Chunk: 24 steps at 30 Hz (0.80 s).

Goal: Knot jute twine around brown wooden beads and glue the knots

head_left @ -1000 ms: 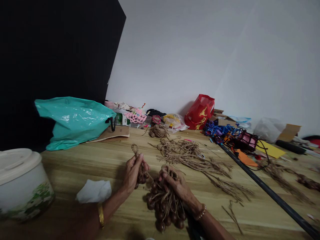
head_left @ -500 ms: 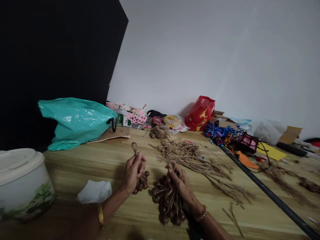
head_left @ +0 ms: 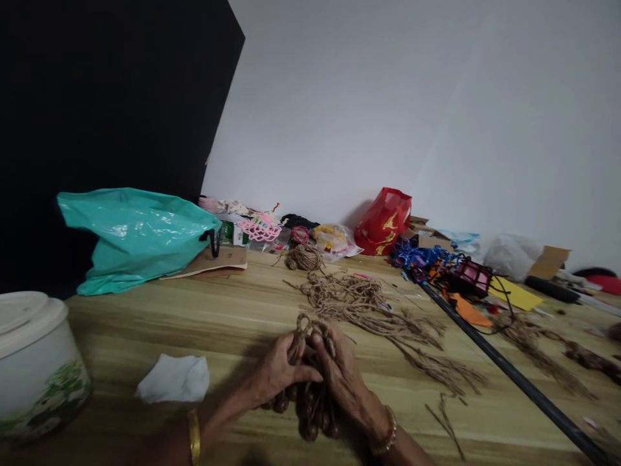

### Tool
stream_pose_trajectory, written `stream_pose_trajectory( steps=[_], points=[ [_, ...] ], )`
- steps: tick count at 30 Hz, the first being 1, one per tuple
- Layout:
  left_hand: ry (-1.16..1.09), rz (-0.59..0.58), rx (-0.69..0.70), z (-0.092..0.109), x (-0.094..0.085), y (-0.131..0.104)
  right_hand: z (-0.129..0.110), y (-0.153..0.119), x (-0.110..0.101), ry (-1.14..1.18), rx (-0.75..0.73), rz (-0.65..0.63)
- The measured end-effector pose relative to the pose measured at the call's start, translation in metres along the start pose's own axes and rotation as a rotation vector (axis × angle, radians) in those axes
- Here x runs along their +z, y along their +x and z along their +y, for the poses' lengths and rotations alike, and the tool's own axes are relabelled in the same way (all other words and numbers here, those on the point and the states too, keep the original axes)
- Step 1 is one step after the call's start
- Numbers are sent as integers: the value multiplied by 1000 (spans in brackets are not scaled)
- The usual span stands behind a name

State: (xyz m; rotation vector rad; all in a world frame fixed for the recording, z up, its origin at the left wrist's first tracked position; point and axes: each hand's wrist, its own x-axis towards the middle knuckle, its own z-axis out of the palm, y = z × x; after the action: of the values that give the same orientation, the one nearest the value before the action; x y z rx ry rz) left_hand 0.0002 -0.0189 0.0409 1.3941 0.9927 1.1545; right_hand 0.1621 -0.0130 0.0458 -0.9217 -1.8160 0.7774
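Low over the wooden table, my left hand [head_left: 279, 375] and my right hand [head_left: 342, 372] are close together, both closed on looped brown cords. Dark brown round beads [head_left: 315, 417] hang on cords below and between the hands; some are hidden by the fingers. Cord loops [head_left: 305, 321] stick up above the fingertips. Just behind the hands lies a tangle of loose brown cord [head_left: 344, 291], with a wound bundle of cord [head_left: 305, 257] beyond it.
A lidded white tub [head_left: 39, 375] and a white tissue [head_left: 174, 378] are at the left. Behind are a turquoise bag [head_left: 136, 236] and a red bag [head_left: 384, 223]. A dark rod [head_left: 509, 369] crosses the right side, near blue ribbon [head_left: 420, 255] and yellow paper [head_left: 517, 293].
My left hand has moved right with its small beaded bunch and now meets my right hand. The two bunches are side by side. The view has shifted slightly.
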Motion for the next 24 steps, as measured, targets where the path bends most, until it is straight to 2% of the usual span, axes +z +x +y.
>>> stream_pose_trajectory(
  steps=[3,7,11,16,20,22,24],
  points=[
    [88,54,18,-6,6,-3,3,2,1,-82,-57,19],
    [89,-14,96,-10,9,-6,-4,3,3,-105,-110,-62],
    [97,4,164,-9,5,-6,-9,2,0,-109,-60,-139],
    [-29,-116,60,-6,1,0,4,8,-16,179,107,-226],
    [-180,-43,-97,-7,2,1,15,18,-24,313,162,-303],
    [-213,-33,-136,-6,4,0,18,20,-22,347,178,-282],
    [-223,-58,-120,-4,6,-1,21,19,-18,408,221,-246]
  ],
)
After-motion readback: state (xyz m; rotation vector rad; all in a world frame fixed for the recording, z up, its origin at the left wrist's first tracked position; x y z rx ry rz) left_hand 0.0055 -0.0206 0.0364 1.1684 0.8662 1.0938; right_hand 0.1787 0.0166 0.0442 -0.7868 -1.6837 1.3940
